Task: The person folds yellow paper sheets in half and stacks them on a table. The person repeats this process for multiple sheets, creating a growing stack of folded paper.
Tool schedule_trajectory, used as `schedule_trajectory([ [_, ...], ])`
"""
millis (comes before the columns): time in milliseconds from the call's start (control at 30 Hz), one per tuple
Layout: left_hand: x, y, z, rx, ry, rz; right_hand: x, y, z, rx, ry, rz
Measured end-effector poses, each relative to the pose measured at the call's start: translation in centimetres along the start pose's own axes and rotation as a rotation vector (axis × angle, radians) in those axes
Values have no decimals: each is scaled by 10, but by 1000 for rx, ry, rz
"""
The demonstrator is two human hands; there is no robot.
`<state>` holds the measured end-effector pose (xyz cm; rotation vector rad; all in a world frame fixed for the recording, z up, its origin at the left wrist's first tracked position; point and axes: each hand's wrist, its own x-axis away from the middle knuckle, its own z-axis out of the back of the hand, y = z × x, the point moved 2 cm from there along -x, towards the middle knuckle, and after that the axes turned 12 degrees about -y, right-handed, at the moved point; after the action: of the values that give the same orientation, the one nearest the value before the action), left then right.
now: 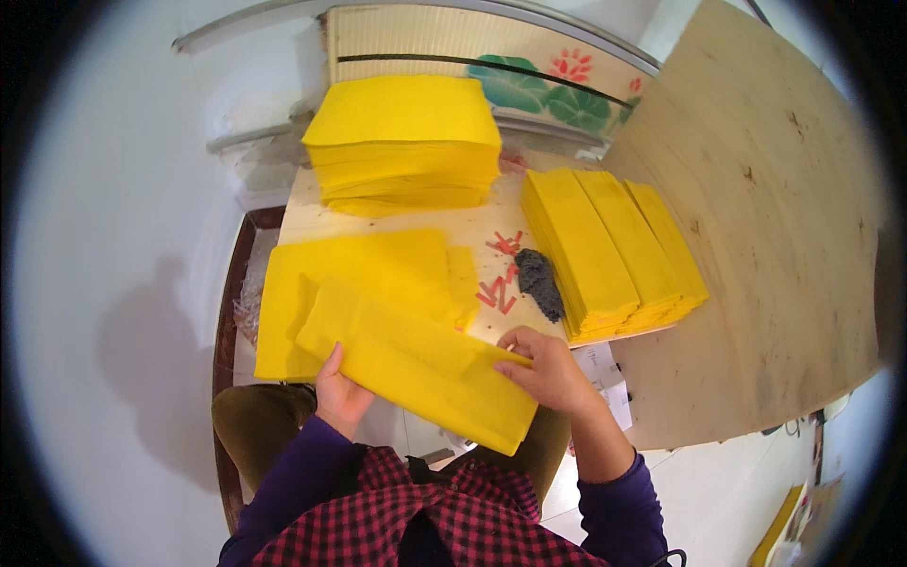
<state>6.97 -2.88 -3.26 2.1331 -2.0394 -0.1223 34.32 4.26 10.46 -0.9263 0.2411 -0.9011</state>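
A folded yellow felt-like piece (425, 364) slants across in front of me, above my lap and the table's near edge. My left hand (344, 395) grips its near left edge, thumb on top and the other fingers partly hidden beneath. At the far right edge my right hand (546, 370) is closed on the same piece with thumb and bent fingers. Behind it, flat yellow sheets (364, 265) lie on the table, partly covered by the held piece.
A tall stack of yellow sheets (402, 113) stands at the back of the wooden table (312, 213). Folded yellow pieces (605, 246) are stacked in rows at right, beside a crumpled dark grey cloth (539, 283) and several red strips (498, 293). A large wooden board (756, 208) rises at right.
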Motion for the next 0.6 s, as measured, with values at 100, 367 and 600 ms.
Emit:
schedule_trajectory([
  [100,-4,-14,-21,-22,-67,14,30,20,5,-59,103,11],
  [367,-61,-74,-108,-195,-154,128,84,81,44,-506,365,51],
  [600,-158,-171,-185,-304,-263,312,120,129,124,-519,682,15],
])
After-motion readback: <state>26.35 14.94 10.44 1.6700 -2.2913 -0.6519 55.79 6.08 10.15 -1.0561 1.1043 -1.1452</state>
